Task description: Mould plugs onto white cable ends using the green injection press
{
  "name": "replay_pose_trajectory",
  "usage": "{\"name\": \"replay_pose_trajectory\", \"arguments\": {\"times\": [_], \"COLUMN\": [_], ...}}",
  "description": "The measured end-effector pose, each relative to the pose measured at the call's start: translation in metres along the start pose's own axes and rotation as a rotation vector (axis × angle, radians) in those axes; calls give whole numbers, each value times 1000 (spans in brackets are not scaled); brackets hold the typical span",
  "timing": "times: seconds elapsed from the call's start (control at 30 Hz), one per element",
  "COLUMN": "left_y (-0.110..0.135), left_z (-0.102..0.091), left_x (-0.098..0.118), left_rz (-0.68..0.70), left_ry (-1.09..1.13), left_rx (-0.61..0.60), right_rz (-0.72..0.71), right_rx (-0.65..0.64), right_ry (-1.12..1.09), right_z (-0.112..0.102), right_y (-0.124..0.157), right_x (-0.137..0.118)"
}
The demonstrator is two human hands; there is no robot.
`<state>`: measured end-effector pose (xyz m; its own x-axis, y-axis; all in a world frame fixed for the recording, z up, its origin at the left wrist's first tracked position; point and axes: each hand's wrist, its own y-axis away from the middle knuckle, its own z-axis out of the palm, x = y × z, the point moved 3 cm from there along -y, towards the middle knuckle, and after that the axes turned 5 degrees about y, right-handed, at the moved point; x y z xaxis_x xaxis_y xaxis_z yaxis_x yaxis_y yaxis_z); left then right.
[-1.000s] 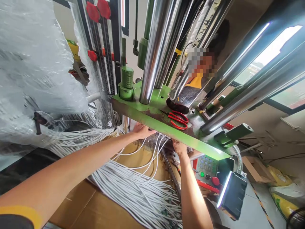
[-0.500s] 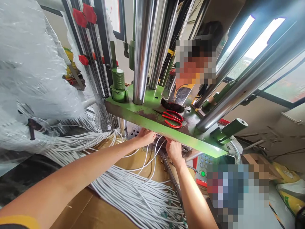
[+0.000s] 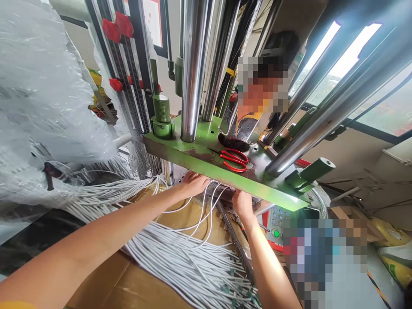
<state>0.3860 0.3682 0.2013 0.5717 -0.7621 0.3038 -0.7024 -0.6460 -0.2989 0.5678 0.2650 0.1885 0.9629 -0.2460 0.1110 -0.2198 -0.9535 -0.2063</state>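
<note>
Both my hands reach under the green machine plate (image 3: pixel 206 165). My left hand (image 3: pixel 192 183) lies knuckles-up beside thin white cables (image 3: pixel 209 206) that loop out from below the plate. My right hand (image 3: pixel 242 202) is a little to the right, its fingertips tucked under the plate's edge. The plate hides the fingers of both hands, so their grip cannot be seen. A thick bundle of white cables (image 3: pixel 180 257) lies across a cardboard box (image 3: pixel 128 279) beneath my arms.
Red scissors (image 3: pixel 234 159) lie on top of the plate among chrome columns (image 3: pixel 193 68). Clear plastic wrap (image 3: pixel 41 86) covers more cables at the left. A control panel with a green button (image 3: pixel 276 234) sits at the lower right. A person's reflection shows on one column.
My right hand has shifted slightly right and lower along the plate's edge. My left hand stays at about the same spot by the looping cables.
</note>
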Motion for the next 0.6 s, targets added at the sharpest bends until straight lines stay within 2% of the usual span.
{"name": "replay_pose_trajectory", "arguments": {"times": [0.1,0.2,0.47,0.6], "left_y": [6,7,2,6], "left_z": [-4,-3,-5,-14], "left_x": [-11,-13,-3,15], "left_rz": [13,31,32,19], "left_ry": [6,16,5,15], "left_rx": [-19,-31,-56,-38], "right_rz": [-42,-47,-77,-85], "right_rx": [-35,-69,-61,-40], "right_ry": [21,55,92,81], "right_z": [-1,-4,-13,-16], "right_y": [9,7,1,4], "right_x": [3,-2,-31,-42]}}
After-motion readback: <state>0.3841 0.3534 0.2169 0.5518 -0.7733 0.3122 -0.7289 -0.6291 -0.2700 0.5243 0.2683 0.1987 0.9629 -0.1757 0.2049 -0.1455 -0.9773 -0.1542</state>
